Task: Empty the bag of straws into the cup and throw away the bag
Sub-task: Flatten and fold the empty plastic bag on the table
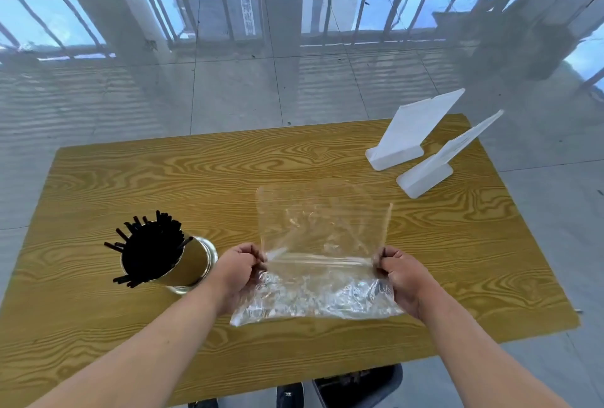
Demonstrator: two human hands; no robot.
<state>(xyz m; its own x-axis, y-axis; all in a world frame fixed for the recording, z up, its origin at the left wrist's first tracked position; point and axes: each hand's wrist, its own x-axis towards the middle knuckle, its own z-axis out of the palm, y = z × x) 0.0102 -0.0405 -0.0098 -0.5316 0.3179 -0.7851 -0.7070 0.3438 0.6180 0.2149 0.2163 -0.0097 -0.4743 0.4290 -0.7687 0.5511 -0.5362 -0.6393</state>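
Observation:
A clear plastic bag (322, 234) lies on the wooden table (228, 166), folded across its middle, with no straws showing inside. My left hand (240, 269) pinches the fold at its left end and my right hand (400, 272) pinches the right end. The crinkled lower half of the bag spreads toward me between my wrists. To the left stands a clear cup (188, 265) full of black straws (148, 249), which fan out above its rim. The cup is just left of my left hand, not touching it.
Two white tilted sign stands (407, 133) (436, 166) sit at the table's far right corner. A dark bin (358, 386) and my shoes (289, 394) show on the glossy tiled floor below the table's near edge.

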